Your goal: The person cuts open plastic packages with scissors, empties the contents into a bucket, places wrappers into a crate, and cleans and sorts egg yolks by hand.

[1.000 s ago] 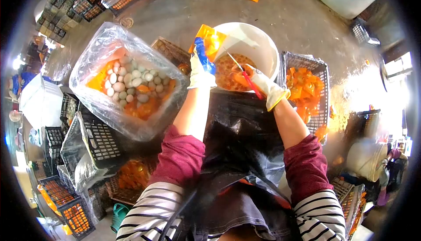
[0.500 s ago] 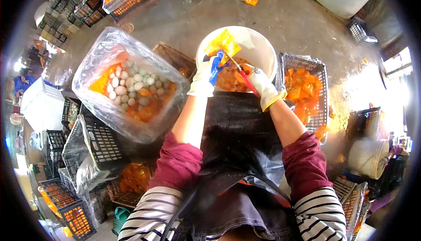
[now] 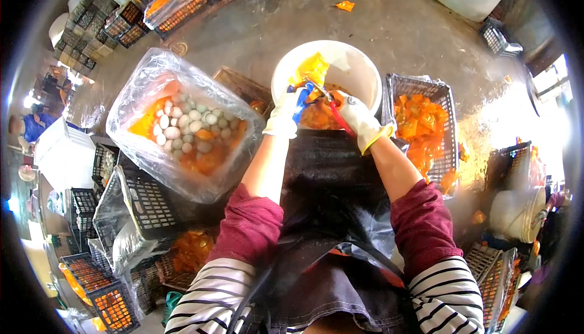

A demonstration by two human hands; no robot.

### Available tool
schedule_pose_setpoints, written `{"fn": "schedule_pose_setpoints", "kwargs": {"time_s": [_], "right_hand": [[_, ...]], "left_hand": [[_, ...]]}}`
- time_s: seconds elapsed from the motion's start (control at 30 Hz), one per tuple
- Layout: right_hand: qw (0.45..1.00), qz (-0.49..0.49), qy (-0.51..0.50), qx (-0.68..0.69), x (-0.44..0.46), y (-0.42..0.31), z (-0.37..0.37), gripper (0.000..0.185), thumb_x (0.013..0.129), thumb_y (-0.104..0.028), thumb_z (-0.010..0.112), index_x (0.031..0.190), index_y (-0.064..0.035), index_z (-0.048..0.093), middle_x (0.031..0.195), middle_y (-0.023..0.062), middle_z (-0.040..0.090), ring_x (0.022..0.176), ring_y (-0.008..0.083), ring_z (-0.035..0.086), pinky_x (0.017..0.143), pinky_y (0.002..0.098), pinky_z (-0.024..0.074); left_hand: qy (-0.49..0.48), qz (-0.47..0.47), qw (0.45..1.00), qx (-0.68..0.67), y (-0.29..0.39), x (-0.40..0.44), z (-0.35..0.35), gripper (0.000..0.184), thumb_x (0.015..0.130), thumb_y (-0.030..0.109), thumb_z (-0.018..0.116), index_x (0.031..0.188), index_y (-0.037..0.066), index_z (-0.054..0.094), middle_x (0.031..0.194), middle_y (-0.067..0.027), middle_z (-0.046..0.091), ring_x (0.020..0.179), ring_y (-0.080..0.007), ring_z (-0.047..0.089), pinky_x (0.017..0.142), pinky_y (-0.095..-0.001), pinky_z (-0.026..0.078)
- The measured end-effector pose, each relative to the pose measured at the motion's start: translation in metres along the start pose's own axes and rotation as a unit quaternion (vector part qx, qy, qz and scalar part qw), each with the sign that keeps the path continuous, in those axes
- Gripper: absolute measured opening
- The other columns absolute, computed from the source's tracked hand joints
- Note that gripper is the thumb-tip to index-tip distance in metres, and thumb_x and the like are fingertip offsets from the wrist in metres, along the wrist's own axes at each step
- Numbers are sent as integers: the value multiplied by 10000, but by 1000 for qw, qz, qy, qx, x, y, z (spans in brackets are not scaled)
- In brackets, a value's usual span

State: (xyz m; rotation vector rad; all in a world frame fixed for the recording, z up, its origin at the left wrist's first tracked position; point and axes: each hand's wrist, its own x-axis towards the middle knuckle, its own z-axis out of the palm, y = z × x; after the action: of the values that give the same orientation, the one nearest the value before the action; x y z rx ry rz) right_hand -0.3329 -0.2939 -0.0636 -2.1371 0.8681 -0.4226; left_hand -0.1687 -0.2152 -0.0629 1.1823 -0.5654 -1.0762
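Over the white bucket [image 3: 369,78], my left hand [image 3: 285,114], in a white and blue glove, is closed on a shiny yellow-orange plastic packet [image 3: 313,68]. My right hand [image 3: 360,117], in a white glove with a yellow cuff, is wrapped round a slim tool with a red handle [image 3: 342,120] and a metal tip. The tip meets the lower part of the packet near my left fingers; whether it has one blade or two I cannot make out. Orange-brown contents [image 3: 319,115] lie in the bucket beneath both hands.
Left of the bucket, a plastic-lined crate [image 3: 131,106] holds many pale eggs [image 3: 194,126] and orange liquid. A dark crate [image 3: 451,124] of orange packets [image 3: 418,118] stands on the right. One orange scrap [image 3: 345,6] lies on the wet floor [image 3: 316,14]. More crates [image 3: 100,288] stand at left.
The packet sits slightly lower and looks more bunched. The tool's metal tip has come closer to my left fingers. The whole view has shifted a little.
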Motion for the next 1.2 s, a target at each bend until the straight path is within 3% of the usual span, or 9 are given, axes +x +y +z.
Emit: {"fn": "schedule_pose_setpoints", "kwargs": {"time_s": [0.13, 0.23, 0.33, 0.53, 0.73, 0.83, 0.97, 1.03, 1.2], "right_hand": [[997, 51, -54, -23, 1, 1, -6, 362, 863, -398, 576, 1071, -103, 595, 950, 145, 645, 893, 284, 605, 800, 370, 451], [1000, 6, -22, -16, -3, 2, -5, 339, 869, -369, 579, 1069, -96, 595, 938, 135, 647, 873, 267, 609, 805, 366, 450], [999, 12, -30, 7, -6, -4, -8, 314, 872, -334, 586, 1078, -97, 593, 908, 132, 641, 843, 232, 610, 775, 342, 459], [959, 107, -63, 253, -7, -22, -14, 228, 880, -204, 597, 1068, -77, 612, 887, 69, 634, 810, 121, 598, 670, 239, 460], [935, 143, -73, 317, -4, -23, -10, 214, 883, -161, 595, 1074, -68, 624, 904, 29, 635, 816, 96, 586, 675, 222, 454], [962, 131, -93, 221, -5, -30, -16, 236, 879, -195, 600, 1087, -86, 622, 902, 49, 643, 849, 122, 599, 720, 248, 461], [999, 2, -41, -20, -1, -15, -12, 273, 879, -270, 582, 1103, -117, 615, 933, 92, 656, 888, 203, 619, 786, 305, 465], [999, 25, -23, 40, 3, -6, -10, 285, 850, -275, 616, 1060, -83, 608, 913, 133, 648, 867, 273, 610, 790, 336, 464], [999, 17, 21, -44, 3, -4, -14, 310, 859, -277, 600, 1108, -93, 604, 966, 153, 643, 894, 302, 606, 803, 347, 463]], "left_hand": [[-13, 4, 999, -35, 10, -7, 7, 370, 868, 145, 606, 1210, 49, 503, 1087, -78, 582, 966, -196, 586, 820, -317, 520], [-15, 26, 996, 79, 17, -12, 10, 409, 860, 138, 615, 1239, 56, 482, 1102, -76, 577, 987, -186, 572, 847, -327, 498], [53, 75, 975, 204, 20, -16, 21, 333, 840, 177, 654, 1135, 38, 587, 940, -13, 609, 782, -98, 545, 675, -220, 445], [43, 8, 999, 8, 13, -7, 12, 349, 849, 228, 642, 1123, 20, 584, 942, -35, 608, 817, -102, 535, 686, -229, 443], [75, 36, 991, 104, 8, -2, 0, 317, 901, 219, 568, 1145, 16, 574, 1043, -89, 604, 931, -182, 593, 756, -297, 523], [52, 53, 991, -114, -6, 6, -4, 304, 927, 185, 524, 1155, -14, 558, 1074, -109, 587, 918, -213, 608, 770, -309, 542], [19, 44, 998, -42, 1, 6, -5, 301, 925, 117, 519, 1199, -9, 519, 1119, -111, 561, 946, -239, 605, 820, -338, 541], [-29, -15, 987, -155, 19, -5, 5, 322, 905, 81, 549, 1213, -1, 507, 1140, -109, 549, 966, -238, 601, 836, -339, 535], [28, 42, 999, 3, 12, -5, 10, 339, 849, 64, 620, 1172, -3, 545, 1011, -62, 609, 901, -133, 583, 774, -237, 502]]}}
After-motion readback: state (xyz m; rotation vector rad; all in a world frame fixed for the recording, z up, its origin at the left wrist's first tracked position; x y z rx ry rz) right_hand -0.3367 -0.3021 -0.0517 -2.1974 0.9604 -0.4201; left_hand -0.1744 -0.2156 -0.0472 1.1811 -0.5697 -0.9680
